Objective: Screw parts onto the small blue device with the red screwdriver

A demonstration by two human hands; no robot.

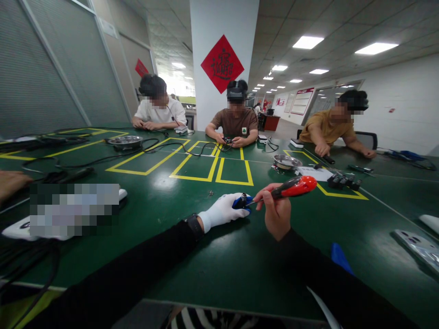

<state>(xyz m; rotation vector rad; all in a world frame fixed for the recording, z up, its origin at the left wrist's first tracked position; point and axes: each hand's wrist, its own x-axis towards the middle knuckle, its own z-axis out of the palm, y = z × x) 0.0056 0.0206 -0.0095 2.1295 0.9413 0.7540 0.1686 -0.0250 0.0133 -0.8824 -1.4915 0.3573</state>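
Note:
My left hand (224, 211), in a white glove with blue fingertips, is closed around a small black part (243, 202) with a shiny metal piece on top. In my bare right hand (277, 212) is a screwdriver (295, 186) with a red and black handle, tilted so its shaft points left and down. The tip reaches the black part at my left fingers; whether it touches a screw is too small to tell. Several tiny metal bits (211, 193) lie on the green table (164, 256) just beyond my left hand.
Metal bowls (287, 161) (125, 140) stand farther off. Several black parts (343, 181) sit by a white paper (314, 173) at right. A white device (20, 228) and cables (37, 256) lie left, a phone (418, 246) right. Three people work across and beside the table.

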